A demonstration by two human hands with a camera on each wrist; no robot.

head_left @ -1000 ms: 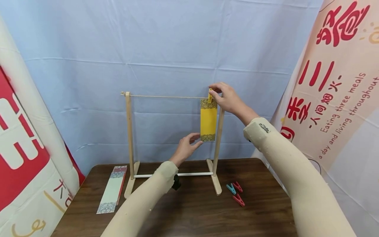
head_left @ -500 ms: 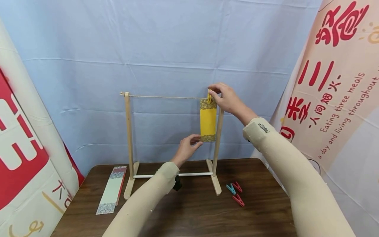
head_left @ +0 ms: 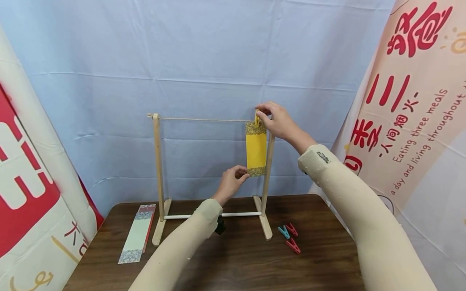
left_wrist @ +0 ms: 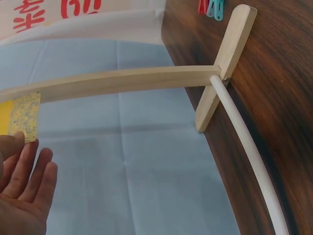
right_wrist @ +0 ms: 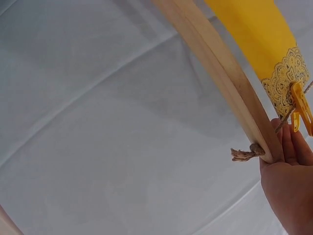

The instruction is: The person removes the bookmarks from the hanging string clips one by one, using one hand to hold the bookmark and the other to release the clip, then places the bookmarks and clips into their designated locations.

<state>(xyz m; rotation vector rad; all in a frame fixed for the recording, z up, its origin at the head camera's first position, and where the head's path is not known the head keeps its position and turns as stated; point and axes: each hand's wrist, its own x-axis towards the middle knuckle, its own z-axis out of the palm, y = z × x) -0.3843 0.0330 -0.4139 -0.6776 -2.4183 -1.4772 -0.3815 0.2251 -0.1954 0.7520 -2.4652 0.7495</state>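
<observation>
A yellow paper card (head_left: 256, 149) with patterned dark-and-gold ends hangs upright from the string (head_left: 207, 119) of a wooden frame, close to the right post (head_left: 268, 173). A yellow clothespin (head_left: 257, 118) straddles string and card top. My right hand (head_left: 278, 119) pinches this clothespin between thumb and fingers; in the right wrist view the clothespin (right_wrist: 299, 107) lies over the card's patterned end. With thumb and index finger, my left hand (head_left: 230, 182) pinches the card's lower left corner. The left wrist view shows the thumb on the card's patterned end (left_wrist: 25, 115), other fingers loosely extended.
On the dark wooden table (head_left: 247, 266), right of the frame, lie a blue clothespin (head_left: 284, 232) and two red ones, one red clothespin (head_left: 293, 245) nearest me. Left of the frame lies a pale green patterned card (head_left: 136, 236) over a red one. A white bar (head_left: 242, 214) joins the frame's feet.
The card's lower end has dropped slightly, and my left fingers have drawn together at its corner. My right hand stays almost still at the yellow clothespin.
</observation>
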